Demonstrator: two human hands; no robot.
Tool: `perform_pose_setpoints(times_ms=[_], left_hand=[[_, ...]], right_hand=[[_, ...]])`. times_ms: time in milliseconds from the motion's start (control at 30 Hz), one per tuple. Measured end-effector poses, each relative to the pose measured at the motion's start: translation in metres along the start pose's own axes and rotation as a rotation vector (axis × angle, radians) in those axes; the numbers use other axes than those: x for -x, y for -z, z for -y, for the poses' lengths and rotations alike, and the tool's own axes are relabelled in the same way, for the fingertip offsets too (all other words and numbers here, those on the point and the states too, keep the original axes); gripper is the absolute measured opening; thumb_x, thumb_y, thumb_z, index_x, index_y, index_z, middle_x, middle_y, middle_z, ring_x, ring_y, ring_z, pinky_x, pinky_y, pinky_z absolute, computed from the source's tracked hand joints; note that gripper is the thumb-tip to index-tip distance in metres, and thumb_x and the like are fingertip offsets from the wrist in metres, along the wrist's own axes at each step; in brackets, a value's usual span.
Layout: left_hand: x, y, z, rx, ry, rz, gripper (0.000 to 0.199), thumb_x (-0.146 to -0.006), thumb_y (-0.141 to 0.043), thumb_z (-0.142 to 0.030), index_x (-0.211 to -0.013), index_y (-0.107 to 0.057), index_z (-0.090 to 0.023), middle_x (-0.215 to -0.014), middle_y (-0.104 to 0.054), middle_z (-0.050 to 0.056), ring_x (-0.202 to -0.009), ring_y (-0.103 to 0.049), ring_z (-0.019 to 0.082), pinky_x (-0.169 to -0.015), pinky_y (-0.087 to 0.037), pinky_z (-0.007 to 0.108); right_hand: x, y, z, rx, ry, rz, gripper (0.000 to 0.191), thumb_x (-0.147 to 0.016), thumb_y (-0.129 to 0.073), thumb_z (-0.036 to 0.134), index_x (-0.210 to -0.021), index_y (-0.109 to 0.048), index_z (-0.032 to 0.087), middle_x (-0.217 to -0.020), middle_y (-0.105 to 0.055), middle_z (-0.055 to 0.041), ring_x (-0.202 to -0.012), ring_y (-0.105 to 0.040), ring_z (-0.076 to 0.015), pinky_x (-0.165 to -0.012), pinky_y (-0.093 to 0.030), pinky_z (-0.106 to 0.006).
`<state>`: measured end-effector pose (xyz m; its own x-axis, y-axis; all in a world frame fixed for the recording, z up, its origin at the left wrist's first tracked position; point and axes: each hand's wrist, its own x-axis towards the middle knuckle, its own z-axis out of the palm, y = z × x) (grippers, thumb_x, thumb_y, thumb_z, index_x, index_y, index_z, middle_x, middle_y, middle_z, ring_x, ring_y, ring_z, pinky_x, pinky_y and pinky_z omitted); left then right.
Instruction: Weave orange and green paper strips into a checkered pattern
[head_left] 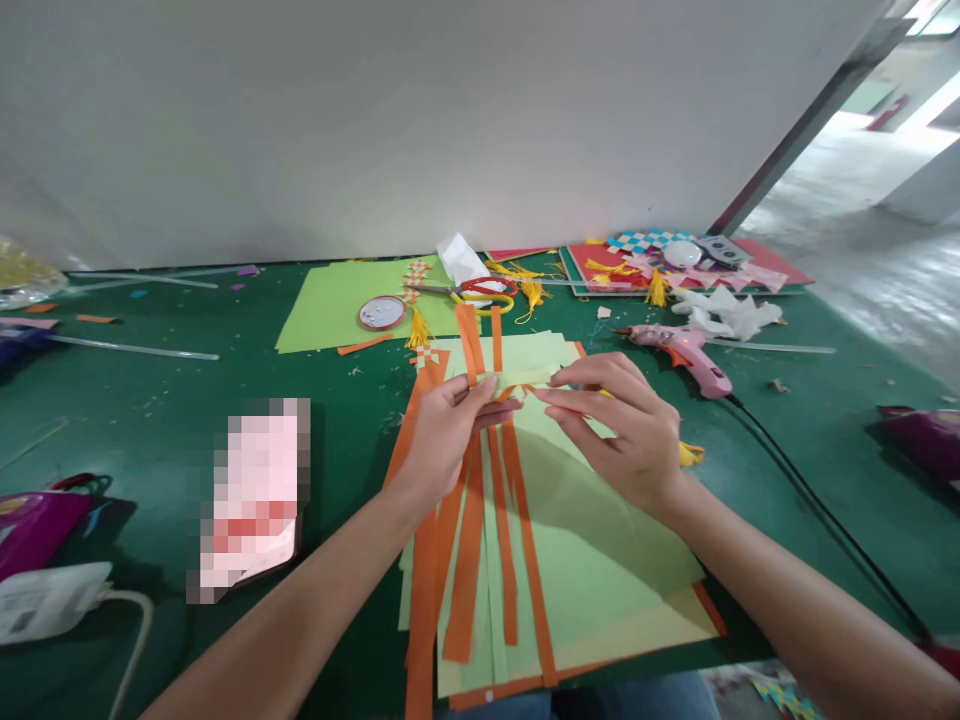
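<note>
Orange paper strips (466, 555) and pale green strips hang down from my left hand (442, 430), whose thumb and fingers pinch them near their upper part. My right hand (622, 425) is just to the right, its thumb and index finger closed on the tip of a thin orange strip (529, 388). Beneath both hands lies a stack of light green sheets (600, 590) with orange sheets showing at its edges. More long orange strips (421, 600) rest along the left side of the stack.
Scissors (484, 290), a round tin (382, 312) and yellow tassels (418, 328) lie behind the hands. A pink glue gun (694, 360) with a black cord is at right. A phone (255, 500) and a white charger (52, 603) are at left; a wall stands behind.
</note>
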<state>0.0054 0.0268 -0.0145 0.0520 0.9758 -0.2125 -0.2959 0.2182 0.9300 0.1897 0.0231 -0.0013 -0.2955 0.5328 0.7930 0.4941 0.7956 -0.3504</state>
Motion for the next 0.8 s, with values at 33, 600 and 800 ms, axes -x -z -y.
perform_pose_setpoints(times_ms=[33,600,800], left_hand=[[0.0011,-0.0012,-0.0004,-0.043,-0.014,0.004,0.026,-0.077,-0.074,-0.039,-0.079,-0.065,-0.014,-0.081,-0.071,0.004,-0.080,-0.073,0.020,-0.085,-0.056,0.034],[0.0091,-0.0069,-0.0044,-0.476,-0.182,0.006,0.045,-0.075,-0.071,-0.042,-0.053,-0.040,-0.019,-0.051,-0.038,-0.006,-0.049,-0.049,0.010,-0.052,-0.042,0.021],[0.0078,-0.0077,-0.0048,-0.405,-0.160,0.017,0.045,-0.077,-0.068,-0.045,-0.054,-0.039,-0.019,-0.053,-0.038,-0.006,-0.053,-0.051,0.011,-0.056,-0.047,0.022]], right_hand=[[-0.0005,0.0001,0.0010,-0.032,-0.017,0.006,0.026,-0.083,-0.063,0.012,-0.098,-0.074,0.030,-0.092,-0.072,-0.0051,-0.082,-0.065,-0.0206,-0.072,-0.052,-0.039],[-0.0015,-0.0003,0.0068,-0.278,-0.097,0.263,0.023,-0.089,-0.056,0.012,-0.101,-0.072,0.024,-0.080,-0.074,-0.0028,-0.073,-0.064,-0.0170,-0.066,-0.052,-0.031],[0.0037,-0.0042,0.0043,-0.209,-0.106,0.292,0.017,-0.091,-0.057,0.014,-0.100,-0.070,0.020,-0.072,-0.070,-0.0021,-0.067,-0.059,-0.0143,-0.063,-0.050,-0.028]])
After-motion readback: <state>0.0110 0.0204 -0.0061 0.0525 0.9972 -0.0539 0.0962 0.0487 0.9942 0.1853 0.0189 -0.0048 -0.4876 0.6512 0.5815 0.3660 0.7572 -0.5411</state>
